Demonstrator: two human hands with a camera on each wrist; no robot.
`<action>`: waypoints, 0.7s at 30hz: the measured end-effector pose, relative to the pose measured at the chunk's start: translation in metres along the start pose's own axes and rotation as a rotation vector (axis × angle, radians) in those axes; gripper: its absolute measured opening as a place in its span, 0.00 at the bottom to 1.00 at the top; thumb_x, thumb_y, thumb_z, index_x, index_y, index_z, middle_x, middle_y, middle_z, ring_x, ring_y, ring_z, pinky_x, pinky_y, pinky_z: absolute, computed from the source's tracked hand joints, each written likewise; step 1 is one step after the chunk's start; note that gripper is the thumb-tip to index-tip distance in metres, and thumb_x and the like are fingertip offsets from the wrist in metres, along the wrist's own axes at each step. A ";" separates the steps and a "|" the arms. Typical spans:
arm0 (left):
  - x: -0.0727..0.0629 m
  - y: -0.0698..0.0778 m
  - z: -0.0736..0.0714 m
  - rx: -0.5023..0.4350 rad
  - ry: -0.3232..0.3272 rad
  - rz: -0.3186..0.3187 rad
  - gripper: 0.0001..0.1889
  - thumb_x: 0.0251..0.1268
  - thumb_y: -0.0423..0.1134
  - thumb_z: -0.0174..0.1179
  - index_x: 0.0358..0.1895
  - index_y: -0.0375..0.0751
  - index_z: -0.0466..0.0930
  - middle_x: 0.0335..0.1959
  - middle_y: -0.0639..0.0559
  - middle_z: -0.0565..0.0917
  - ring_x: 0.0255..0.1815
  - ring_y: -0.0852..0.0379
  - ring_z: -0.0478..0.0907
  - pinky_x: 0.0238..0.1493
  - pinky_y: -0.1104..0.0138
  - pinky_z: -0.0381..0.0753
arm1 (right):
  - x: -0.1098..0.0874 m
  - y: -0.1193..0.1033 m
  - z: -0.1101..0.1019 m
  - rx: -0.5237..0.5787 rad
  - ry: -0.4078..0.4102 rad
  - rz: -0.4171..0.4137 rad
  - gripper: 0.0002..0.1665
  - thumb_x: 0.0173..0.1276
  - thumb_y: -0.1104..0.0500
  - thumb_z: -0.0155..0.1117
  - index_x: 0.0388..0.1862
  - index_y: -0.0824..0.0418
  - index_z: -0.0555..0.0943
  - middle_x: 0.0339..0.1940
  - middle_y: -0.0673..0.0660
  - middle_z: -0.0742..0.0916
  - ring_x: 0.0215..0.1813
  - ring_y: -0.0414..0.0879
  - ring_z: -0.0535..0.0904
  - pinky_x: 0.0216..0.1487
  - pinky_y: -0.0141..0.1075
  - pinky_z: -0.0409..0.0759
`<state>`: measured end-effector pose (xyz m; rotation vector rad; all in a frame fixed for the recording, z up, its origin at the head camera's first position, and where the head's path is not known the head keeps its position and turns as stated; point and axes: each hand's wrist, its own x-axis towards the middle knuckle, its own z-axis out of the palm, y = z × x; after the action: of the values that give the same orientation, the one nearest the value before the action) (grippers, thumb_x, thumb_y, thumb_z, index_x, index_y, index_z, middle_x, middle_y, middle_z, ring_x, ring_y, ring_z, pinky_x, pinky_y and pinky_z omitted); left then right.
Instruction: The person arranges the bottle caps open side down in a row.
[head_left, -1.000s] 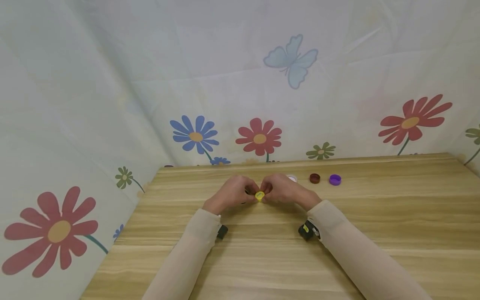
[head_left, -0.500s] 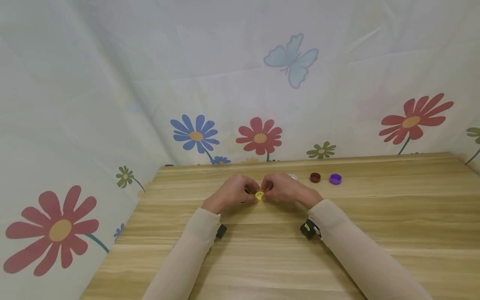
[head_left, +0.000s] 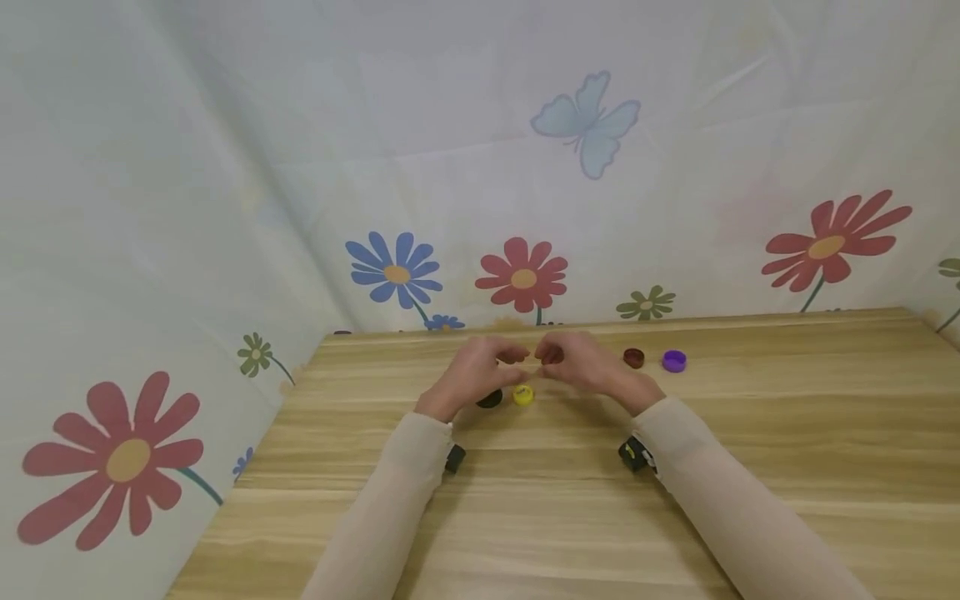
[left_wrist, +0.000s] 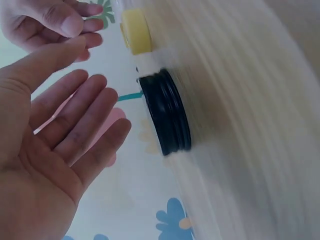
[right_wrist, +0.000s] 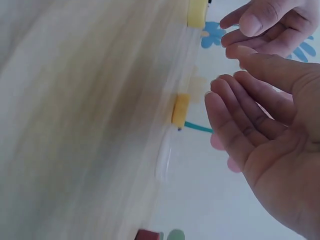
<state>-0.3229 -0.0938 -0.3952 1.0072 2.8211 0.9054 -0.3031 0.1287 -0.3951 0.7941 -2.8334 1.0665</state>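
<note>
My left hand [head_left: 474, 372] and my right hand [head_left: 587, 364] hang over the far part of the worktop [head_left: 555, 517]. Both have loose fingers, a little bent, and hold nothing. My fingertips come close together in the middle, but I can't tell if they touch.

A small yellow cap [head_left: 522, 395] sits on the worktop, just on the near side of my fingers. It is round like a fat coin, with smooth sides and some marks on top, too small to read. Just left of it, by my left hand, is a black cap [left_wrist: 166, 112]. It is wider and shiny, and ridges run around its side.

Two more caps sit to the right of my right hand. The brown cap [head_left: 633, 357] is dark and round. The purple cap [head_left: 674, 361], farther right, is like a little ring with a hollow in it. From my right wrist I also see an orange cap [right_wrist: 180, 110] and a pale, see-through thing [right_wrist: 162, 162], too blurry to name.

The worktop looks like wood, with long wavy stripes. My sleeves [head_left: 390, 500] are cream and look soft. Behind it all hangs a white cloth [head_left: 435, 167] with creases, a pale blue butterfly [head_left: 592, 125] and big flowers [head_left: 522, 277] with long round petals.
</note>
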 end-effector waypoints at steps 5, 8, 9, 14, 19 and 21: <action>0.010 0.005 0.004 0.002 0.040 -0.005 0.18 0.69 0.38 0.73 0.59 0.35 0.88 0.52 0.46 0.90 0.55 0.49 0.86 0.58 0.57 0.84 | -0.002 0.002 -0.009 0.024 0.029 0.024 0.16 0.73 0.65 0.73 0.54 0.73 0.84 0.45 0.61 0.89 0.50 0.55 0.86 0.56 0.49 0.85; 0.015 0.008 0.009 0.007 0.063 -0.007 0.18 0.69 0.37 0.73 0.59 0.34 0.88 0.52 0.45 0.90 0.55 0.49 0.87 0.59 0.58 0.84 | -0.004 0.004 -0.012 0.010 0.041 0.055 0.17 0.73 0.64 0.72 0.55 0.73 0.84 0.46 0.62 0.90 0.51 0.56 0.86 0.56 0.50 0.84; 0.016 0.009 0.010 0.009 0.067 -0.008 0.18 0.69 0.36 0.73 0.59 0.34 0.88 0.52 0.45 0.90 0.55 0.48 0.87 0.59 0.58 0.84 | -0.005 0.005 -0.013 0.005 0.044 0.063 0.17 0.73 0.64 0.72 0.55 0.73 0.84 0.46 0.62 0.90 0.51 0.56 0.86 0.56 0.50 0.84; 0.019 0.013 0.016 0.014 0.069 -0.042 0.19 0.70 0.37 0.73 0.60 0.35 0.87 0.54 0.44 0.89 0.56 0.48 0.86 0.60 0.58 0.84 | -0.006 0.008 -0.016 -0.018 0.049 0.069 0.17 0.72 0.66 0.73 0.54 0.74 0.83 0.47 0.65 0.89 0.51 0.58 0.86 0.57 0.50 0.84; 0.023 0.014 0.020 0.017 0.067 -0.067 0.19 0.70 0.37 0.73 0.60 0.35 0.87 0.55 0.45 0.89 0.56 0.48 0.85 0.59 0.58 0.84 | -0.005 0.010 -0.018 -0.049 0.047 0.085 0.16 0.72 0.68 0.71 0.56 0.74 0.83 0.49 0.67 0.89 0.52 0.58 0.85 0.56 0.50 0.85; 0.026 0.015 0.021 0.014 0.062 -0.065 0.19 0.70 0.37 0.73 0.60 0.34 0.87 0.55 0.44 0.89 0.56 0.48 0.86 0.59 0.58 0.84 | -0.005 0.011 -0.019 -0.057 0.049 0.100 0.16 0.73 0.68 0.71 0.56 0.74 0.83 0.49 0.67 0.89 0.52 0.59 0.85 0.56 0.50 0.85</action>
<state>-0.3307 -0.0585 -0.4006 0.8990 2.8959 0.9268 -0.3070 0.1499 -0.3885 0.6196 -2.8743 0.9970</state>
